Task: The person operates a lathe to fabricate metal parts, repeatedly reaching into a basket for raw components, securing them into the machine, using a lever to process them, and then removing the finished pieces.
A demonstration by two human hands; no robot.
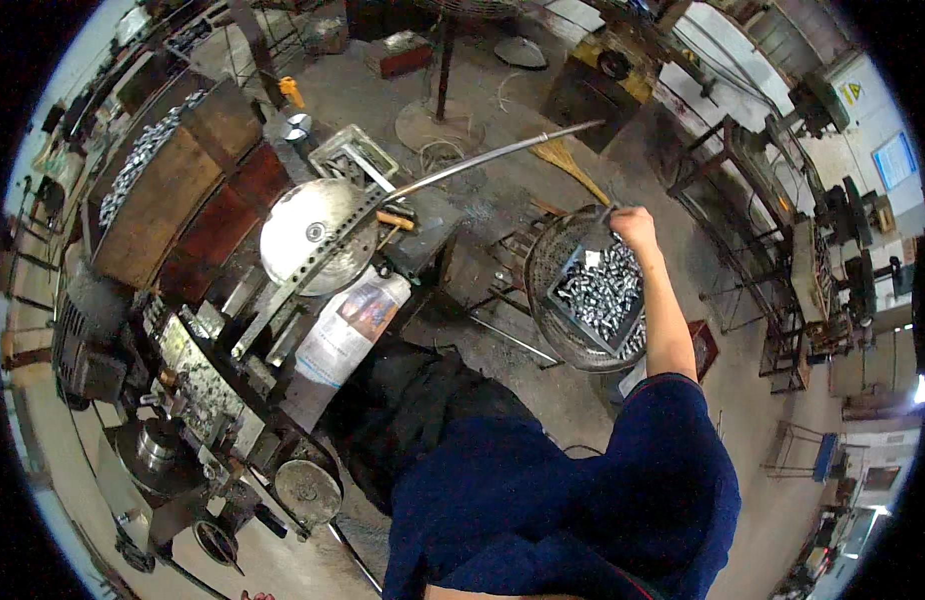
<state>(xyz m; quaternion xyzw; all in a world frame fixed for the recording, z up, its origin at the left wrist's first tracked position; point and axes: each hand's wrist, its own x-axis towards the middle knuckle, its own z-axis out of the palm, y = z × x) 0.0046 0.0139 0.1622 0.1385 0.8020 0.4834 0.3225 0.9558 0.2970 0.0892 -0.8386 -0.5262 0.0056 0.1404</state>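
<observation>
Right of frame centre, we curl our right hand (635, 230) at the edge of a basin (539, 290) holding metal parts (601, 298).

And there on the wall (863, 130), a yellow warning sign (853, 93), a blue notice (894, 160); the white sack's (345, 335) print blurs!

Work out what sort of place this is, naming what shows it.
Probably a metalworking shop: a tray of small shiny metal parts by the right hand, a grimy machine with a handwheel, and a big brown bin holding more shiny pieces.
</observation>
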